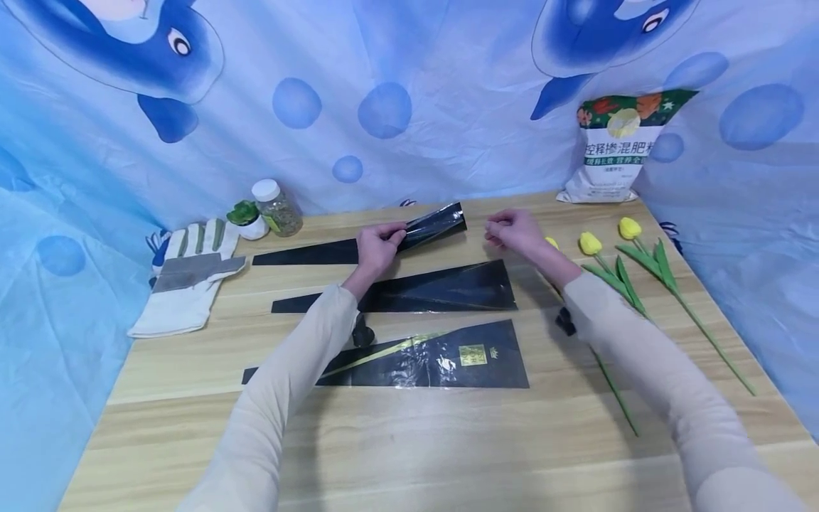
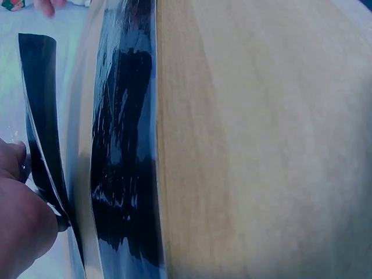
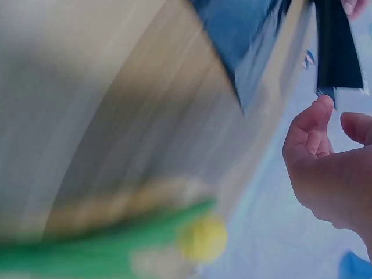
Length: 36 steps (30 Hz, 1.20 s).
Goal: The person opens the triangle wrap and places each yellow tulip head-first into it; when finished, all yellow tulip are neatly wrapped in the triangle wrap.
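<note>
My left hand (image 1: 377,249) pinches the rear black flower sleeve (image 1: 438,226) near its middle, thumb on the near side. The sleeve's wide end is lifted and curls up to the right, while its narrow end points left along the table. My right hand (image 1: 515,231) is a short way right of that wide end, holding nothing. In the right wrist view a gap shows between its thumb and bent fingers (image 3: 311,125). Below lie a second black sleeve (image 1: 448,288) and a third one (image 1: 422,370) with gold print, partly under my left forearm.
Three yellow tulips (image 1: 590,243) with green stems lie at the right, one partly behind my right forearm. A white-and-grey glove (image 1: 185,277), a small potted succulent (image 1: 244,215) and a white-capped jar (image 1: 279,210) are at the back left. A fertilizer bag (image 1: 614,153) stands back right.
</note>
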{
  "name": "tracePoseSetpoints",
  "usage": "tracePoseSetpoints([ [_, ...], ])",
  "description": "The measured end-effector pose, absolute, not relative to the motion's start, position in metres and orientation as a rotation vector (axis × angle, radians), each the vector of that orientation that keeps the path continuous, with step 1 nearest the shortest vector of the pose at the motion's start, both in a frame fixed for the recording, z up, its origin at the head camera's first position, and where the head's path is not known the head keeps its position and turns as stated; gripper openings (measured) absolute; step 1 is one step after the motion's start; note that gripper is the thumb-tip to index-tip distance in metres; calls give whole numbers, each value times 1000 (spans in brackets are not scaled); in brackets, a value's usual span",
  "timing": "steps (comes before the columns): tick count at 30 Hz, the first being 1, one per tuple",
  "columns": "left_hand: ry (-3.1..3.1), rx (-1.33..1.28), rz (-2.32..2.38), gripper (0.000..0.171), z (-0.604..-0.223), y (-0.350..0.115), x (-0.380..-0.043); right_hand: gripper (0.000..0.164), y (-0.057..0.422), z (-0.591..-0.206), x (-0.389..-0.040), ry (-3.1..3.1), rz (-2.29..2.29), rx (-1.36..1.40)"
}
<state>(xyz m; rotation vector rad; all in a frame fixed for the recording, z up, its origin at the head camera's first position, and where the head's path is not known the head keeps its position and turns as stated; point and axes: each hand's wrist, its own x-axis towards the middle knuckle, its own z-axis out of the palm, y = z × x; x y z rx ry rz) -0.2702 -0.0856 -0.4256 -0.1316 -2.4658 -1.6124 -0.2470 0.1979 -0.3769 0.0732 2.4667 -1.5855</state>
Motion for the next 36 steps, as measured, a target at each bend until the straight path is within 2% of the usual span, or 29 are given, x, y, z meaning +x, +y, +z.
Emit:
tracePoseSetpoints([
  [8, -2422, -115, -1602, 12, -413, -93, -276, 34, 268, -339, -186, 2684, -1202, -161],
  [15, -2431, -48, -1634, 13, -407, -99, -276, 26, 311, -353, -133, 2593, -1123, -105],
  [23, -2440, -39, -1671, 14, -412, -96, -274, 28, 315, -384, -96, 2572, -1185, 0],
  [36, -2441, -44, -1673, 13, -422, -83, -274, 24, 315, -399, -76, 2756, -1035, 26],
])
